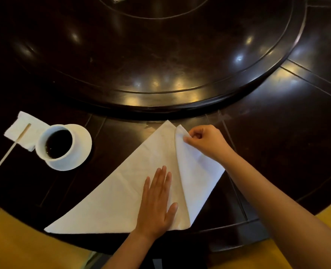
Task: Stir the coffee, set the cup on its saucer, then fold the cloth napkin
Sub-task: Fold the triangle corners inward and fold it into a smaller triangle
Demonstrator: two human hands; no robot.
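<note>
A white cloth napkin (122, 187) lies folded into a triangle on the dark table, near the front edge. Its right corner is folded up toward the top point. My right hand (205, 141) pinches that folded corner near the tip. My left hand (158, 199) lies flat, fingers together, pressing the napkin's middle beside the fold line. A white cup (57, 141) of black coffee stands on its white saucer (83, 140) at the left. A wooden stirrer (13, 146) rests on a white paper napkin (25, 129) left of the cup.
A big raised dark turntable (160, 98) fills the table's centre, just beyond the cloth's top point. The table's curved front edge (228, 232) runs under the cloth's base. Yellow seat upholstery (25, 245) shows below the table.
</note>
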